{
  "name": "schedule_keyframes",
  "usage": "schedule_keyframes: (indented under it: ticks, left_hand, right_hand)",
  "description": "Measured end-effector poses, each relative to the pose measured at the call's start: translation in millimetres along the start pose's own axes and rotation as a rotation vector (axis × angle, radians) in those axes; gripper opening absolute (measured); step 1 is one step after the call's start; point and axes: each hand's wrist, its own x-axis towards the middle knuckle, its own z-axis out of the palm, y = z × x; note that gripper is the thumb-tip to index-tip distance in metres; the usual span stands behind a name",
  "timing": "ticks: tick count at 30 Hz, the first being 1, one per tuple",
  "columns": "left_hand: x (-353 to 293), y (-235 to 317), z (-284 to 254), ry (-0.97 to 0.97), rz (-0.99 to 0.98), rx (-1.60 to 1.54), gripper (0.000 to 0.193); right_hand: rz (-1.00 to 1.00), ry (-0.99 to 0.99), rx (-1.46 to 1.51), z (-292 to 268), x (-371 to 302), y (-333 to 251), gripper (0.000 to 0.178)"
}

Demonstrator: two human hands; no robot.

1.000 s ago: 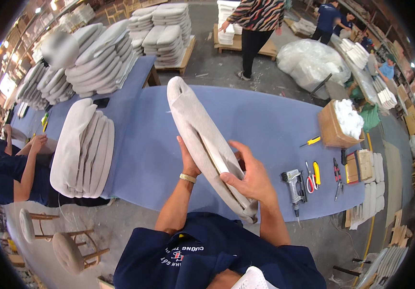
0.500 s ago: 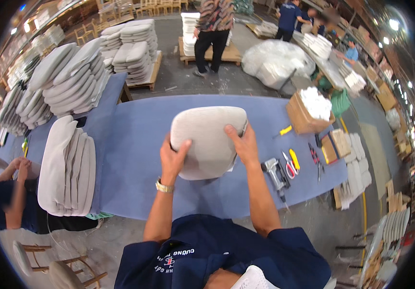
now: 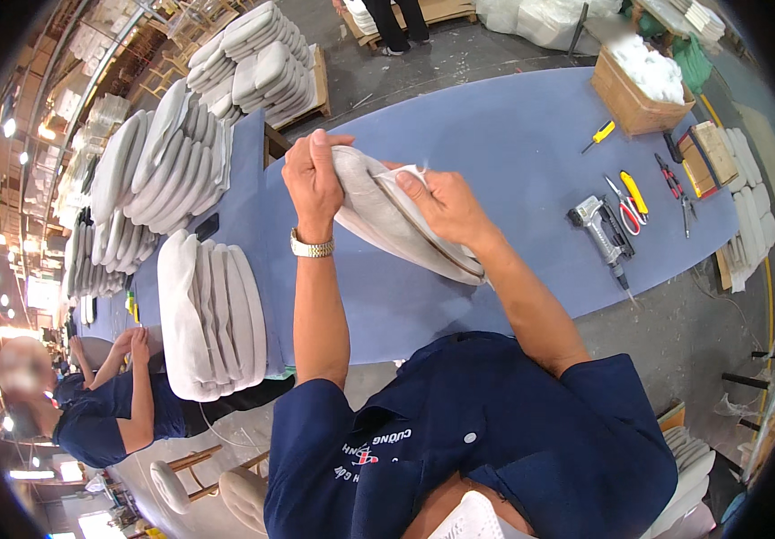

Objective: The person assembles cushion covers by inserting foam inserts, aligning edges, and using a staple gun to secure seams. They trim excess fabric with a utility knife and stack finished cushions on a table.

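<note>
A padded seat cushion [image 3: 378,207] in light grey fabric is tilted on edge above the blue table, and a brown strip of its rim shows. My left hand [image 3: 315,184], with a watch at the wrist, is closed round its upper left end. My right hand [image 3: 446,208] grips the side turned to the right, the thumb pressed near a pale fold of cloth at the edge. Part of the fingers of both hands is hidden behind the cushion. To the left of my left forearm stands a stack of grey cushions [image 3: 212,314].
On the blue table [image 3: 495,117] at right lie a nail gun [image 3: 601,235], red-handled scissors [image 3: 628,216], a yellow cutter [image 3: 634,192], a screwdriver [image 3: 599,135] and pliers [image 3: 672,184]. A cardboard box [image 3: 639,99] holds white stuffing. A co-worker [image 3: 140,395] is at left, near piled cushions [image 3: 181,162].
The cushion has turned from lying face up to standing tilted on edge, and both hands have shifted along it. My view has swung to the left.
</note>
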Motion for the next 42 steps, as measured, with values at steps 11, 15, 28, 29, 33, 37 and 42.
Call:
schedule_keyframes:
  ticks: [11,15,28,29,33,37,42]
  left_hand:
    - [3,-35,0,0.088,-0.031,-0.139,0.056]
    - [3,-29,2,0.068,-0.056,-0.241,0.051]
    - [-2,-21,-5,0.039,0.039,-0.368,0.052]
    - [-4,-21,-6,0.040,0.041,-0.367,0.051]
    - [-16,-18,-13,0.068,0.065,-0.355,0.049]
    - [-31,-11,-23,0.140,-0.019,-0.315,0.050]
    - [-57,-12,-49,0.296,-0.144,-0.081,0.049]
  right_hand:
    - [-0.300,0.081,-0.290,13,4,7,0.042]
    - [-0.284,0.063,-0.408,13,-8,-4,0.043]
    - [-0.358,0.139,-0.454,31,-37,-8,0.044]
    - [-0.338,0.135,-0.451,32,-39,-10,0.043]
    - [-0.313,0.107,-0.369,27,-42,-17,0.035]
    - [-0.107,0.058,-0.218,27,-22,-18,0.034]
    - [-0.276,0.127,0.018,64,-6,-16,0.033]
